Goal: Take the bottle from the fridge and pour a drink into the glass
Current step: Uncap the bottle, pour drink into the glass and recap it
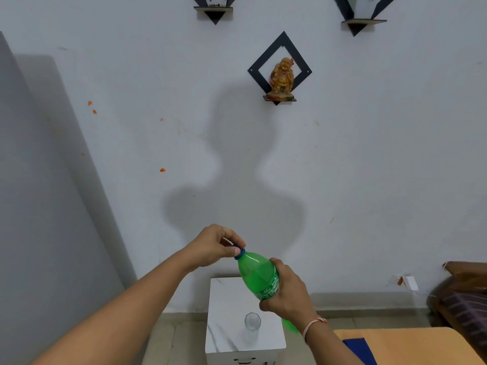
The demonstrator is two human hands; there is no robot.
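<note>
A green plastic Sprite bottle [259, 276] is held in the air above a small white marble-patterned tabletop [226, 306], tilted so that its neck leans up and to the left while its base points down toward the right. The right hand [286, 293] wraps around the labelled middle of the bottle, its fingers [271, 302] clenched on the green body, with the thumb lying along the upper side; a pale thread bracelet [312, 326] circles that wrist. The bottle's lower end shows as a green patch past the wrist. The left hand [214, 246] is at the top of the bottle, its thumb and fingers [234, 239] pinched around the blue cap [239, 252], which sits on the neck; whether the cap is loosened cannot be told. Both forearms are bare and reach in from the lower edge of the view. Below the hands, a clear drinking glass [252, 322] stands upright on the tabletop, near its middle, apart from the bottle and untouched by either hand. Behind everything is a pale wall carrying the person's shadow, and a black diamond-shaped wall shelf [266, 57] holding a golden figurine [282, 76]. At the lower right lies an orange surface [411, 346] with a dark blue item [361, 350] on it, and a brown piece of furniture [463, 293] stands against the right edge.
</note>
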